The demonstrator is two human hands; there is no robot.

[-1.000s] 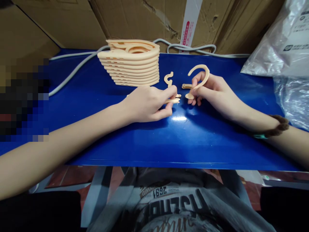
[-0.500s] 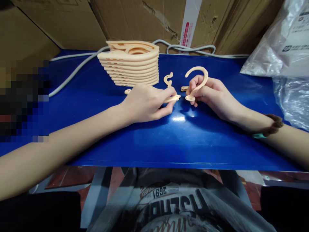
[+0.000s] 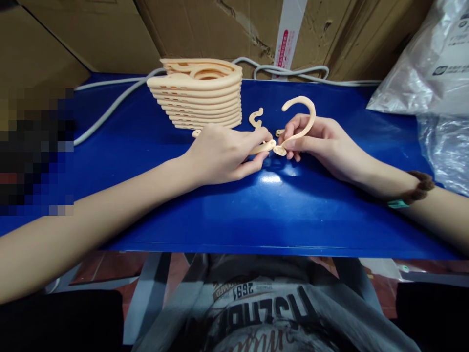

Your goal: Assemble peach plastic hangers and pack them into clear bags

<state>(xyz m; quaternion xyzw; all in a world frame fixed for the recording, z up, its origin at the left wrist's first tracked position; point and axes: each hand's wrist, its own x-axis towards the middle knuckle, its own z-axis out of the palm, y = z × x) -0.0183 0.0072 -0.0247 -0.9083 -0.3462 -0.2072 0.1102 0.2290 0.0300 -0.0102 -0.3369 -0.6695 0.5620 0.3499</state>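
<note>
In the head view, a strip [image 3: 266, 147] is pinched by the left hand [image 3: 227, 151] and a hook [image 3: 312, 115] by the right hand [image 3: 318, 134], hands apart, over the worktop [image 3: 234, 215], seemingly angled so 2 ends face each other. Near the far edge, a stack of pieces [image 3: 205, 102] is piled, presumably saving room.

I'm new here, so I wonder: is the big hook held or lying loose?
Held: the right hand pinches the hook near its round end, its tip free.
</note>
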